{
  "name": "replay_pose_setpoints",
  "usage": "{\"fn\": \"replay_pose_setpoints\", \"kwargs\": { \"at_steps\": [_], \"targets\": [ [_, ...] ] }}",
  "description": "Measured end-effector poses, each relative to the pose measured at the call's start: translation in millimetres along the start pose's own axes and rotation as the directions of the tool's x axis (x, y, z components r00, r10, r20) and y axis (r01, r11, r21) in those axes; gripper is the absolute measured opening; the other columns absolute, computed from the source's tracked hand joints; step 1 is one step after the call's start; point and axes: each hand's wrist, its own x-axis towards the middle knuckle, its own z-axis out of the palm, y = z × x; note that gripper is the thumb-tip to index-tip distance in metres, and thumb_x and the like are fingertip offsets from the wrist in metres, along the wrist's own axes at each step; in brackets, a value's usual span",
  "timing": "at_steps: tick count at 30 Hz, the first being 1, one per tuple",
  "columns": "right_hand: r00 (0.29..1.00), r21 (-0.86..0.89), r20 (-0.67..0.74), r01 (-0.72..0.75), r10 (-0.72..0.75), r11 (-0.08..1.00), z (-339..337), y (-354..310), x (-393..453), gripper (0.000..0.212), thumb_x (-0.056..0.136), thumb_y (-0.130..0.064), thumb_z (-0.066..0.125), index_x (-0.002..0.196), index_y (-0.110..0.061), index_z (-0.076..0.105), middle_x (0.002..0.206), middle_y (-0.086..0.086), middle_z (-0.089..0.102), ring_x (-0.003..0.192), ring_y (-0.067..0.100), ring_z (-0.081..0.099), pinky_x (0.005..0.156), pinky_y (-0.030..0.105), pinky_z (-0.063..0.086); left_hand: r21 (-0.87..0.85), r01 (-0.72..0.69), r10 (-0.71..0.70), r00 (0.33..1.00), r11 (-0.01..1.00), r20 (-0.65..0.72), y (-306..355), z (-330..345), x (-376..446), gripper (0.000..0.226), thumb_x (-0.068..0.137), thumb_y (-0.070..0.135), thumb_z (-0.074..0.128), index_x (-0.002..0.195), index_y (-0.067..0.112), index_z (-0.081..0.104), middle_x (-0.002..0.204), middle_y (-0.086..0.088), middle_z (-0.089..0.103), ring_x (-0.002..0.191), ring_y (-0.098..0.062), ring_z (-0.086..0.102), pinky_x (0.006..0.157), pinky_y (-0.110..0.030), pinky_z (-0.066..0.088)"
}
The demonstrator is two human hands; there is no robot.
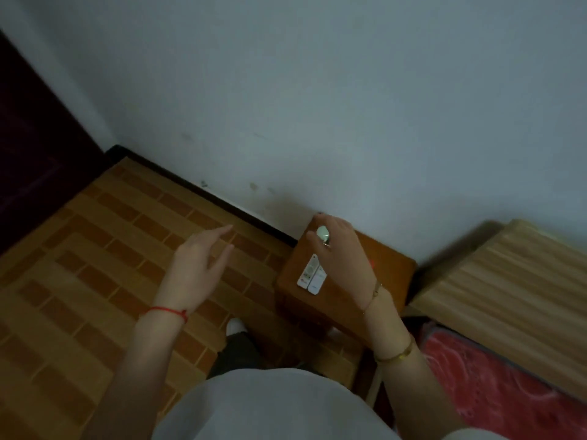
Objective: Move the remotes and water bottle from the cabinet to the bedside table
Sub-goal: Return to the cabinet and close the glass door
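Note:
Two white remotes [309, 276] lie side by side on the brown bedside table [390, 265], near its left front corner. My right hand [343, 255] hovers over the table with its fingers curled around the pale cap end of the water bottle [323, 234]. The hand hides the rest of the bottle, so I cannot tell whether it touches the tabletop. My left hand [197, 265] is held out over the floor to the left of the table, fingers spread and empty.
A slatted wooden headboard [508, 281] and red bedding [495, 376] lie right of the table. The pale wall [317, 106] stands directly behind it. A dark door [31, 154] is at far left. Brick-pattern floor [95, 265] stretches left; my foot [235, 325] stands by the table.

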Motion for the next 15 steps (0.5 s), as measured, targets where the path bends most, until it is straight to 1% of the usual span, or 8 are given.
{"fn": "replay_pose_setpoints", "kwargs": {
  "at_steps": [2,5,7,10,15],
  "targets": [
    [0.996,-0.021,0.057,0.071,-0.069,0.997,14.9,-18.2,12.9,0.044,0.1,-0.032,0.05,0.139,-0.011,0.049,0.135,0.007,0.057,0.132,0.023,0.046,0.113,0.035,0.035,0.022,0.046,-0.044,0.998,0.999,-0.055,-17.7,-13.1,-8.6,0.043,0.096,0.034,0.051,0.138,0.023,0.051,0.134,-0.006,0.059,0.125,-0.021,0.053,0.106,-0.035,0.042],
    [0.98,-0.034,0.132,0.156,-0.15,0.987,39.7,-47.6,33.8,0.043,0.1,-0.033,0.049,0.139,-0.013,0.049,0.137,0.004,0.056,0.133,0.021,0.045,0.112,0.028,0.029,0.025,0.139,-0.135,0.981,0.99,-0.138,-44.7,-32.0,-18.4,0.042,0.096,0.031,0.052,0.136,0.02,0.053,0.133,-0.006,0.06,0.124,-0.022,0.053,0.105,-0.033,0.041],
    [0.967,-0.028,0.174,0.195,-0.188,0.98,54.8,-67.2,46.4,0.043,0.101,-0.033,0.048,0.14,-0.015,0.048,0.138,0.003,0.055,0.134,0.02,0.044,0.111,0.029,0.031,0.024,0.196,-0.189,0.965,0.98,-0.179,-61.8,-42.8,-22.3,0.042,0.096,0.033,0.052,0.136,0.02,0.053,0.133,-0.007,0.06,0.126,-0.023,0.053,0.105,-0.032,0.039],
    [0.934,-0.017,0.244,0.272,-0.26,0.962,85.3,-106.4,73.1,0.043,0.101,-0.033,0.048,0.14,-0.013,0.048,0.139,0.004,0.055,0.134,0.02,0.044,0.111,0.031,0.033,-0.01,0.285,-0.278,0.929,0.959,-0.245,-95.4,-65.6,-26.1,0.042,0.096,0.033,0.052,0.135,0.019,0.054,0.134,-0.007,0.059,0.128,-0.023,0.051,0.105,-0.029,0.037],
    [0.862,0.031,0.324,0.403,-0.391,0.915,136.6,-189.3,124.3,0.042,0.101,-0.033,0.047,0.137,-0.014,0.051,0.136,0.005,0.057,0.131,0.022,0.046,0.112,0.038,0.038,-0.056,0.384,-0.378,0.854,0.921,-0.356,-152.9,-117.2,-26.9,0.041,0.096,0.032,0.052,0.135,0.021,0.054,0.134,-0.007,0.059,0.128,-0.023,0.051,0.107,-0.035,0.041]
  ]
}}
